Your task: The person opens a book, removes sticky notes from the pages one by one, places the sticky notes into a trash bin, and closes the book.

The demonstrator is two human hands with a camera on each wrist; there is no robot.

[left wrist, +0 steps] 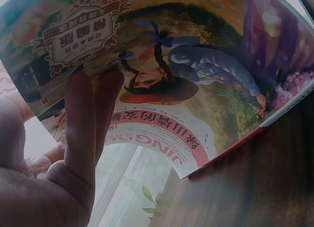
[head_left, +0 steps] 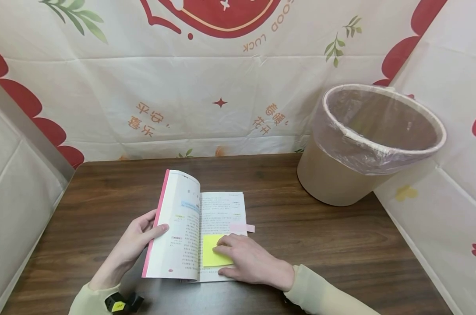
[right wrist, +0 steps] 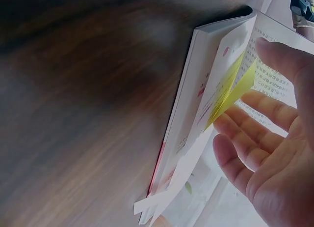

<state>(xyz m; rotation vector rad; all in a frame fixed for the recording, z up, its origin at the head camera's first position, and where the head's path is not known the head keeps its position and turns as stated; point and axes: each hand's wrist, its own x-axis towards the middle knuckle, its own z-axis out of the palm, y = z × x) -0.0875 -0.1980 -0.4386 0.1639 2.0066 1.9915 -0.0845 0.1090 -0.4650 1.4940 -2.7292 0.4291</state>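
A paperback book (head_left: 177, 245) lies open on the wooden table, its left half raised at a slant. My left hand (head_left: 132, 243) grips that half at the outer edge, thumb on the page and fingers behind the illustrated cover (left wrist: 206, 60). On the right page is a yellow sticky note (head_left: 212, 257). My right hand (head_left: 255, 261) lies over the note's right part, fingers loosely extended. In the right wrist view, the fingertips touch the note (right wrist: 227, 100), one edge of which stands off the page. A pale pink tab (head_left: 250, 228) juts from the right page's edge.
A beige waste bin (head_left: 332, 179) with a clear plastic liner stands at the table's back right. Behind the wooden table (head_left: 107, 188) hangs a printed white cloth (head_left: 222, 74). A small black device with a yellow label (head_left: 117, 303) sits at my left wrist.
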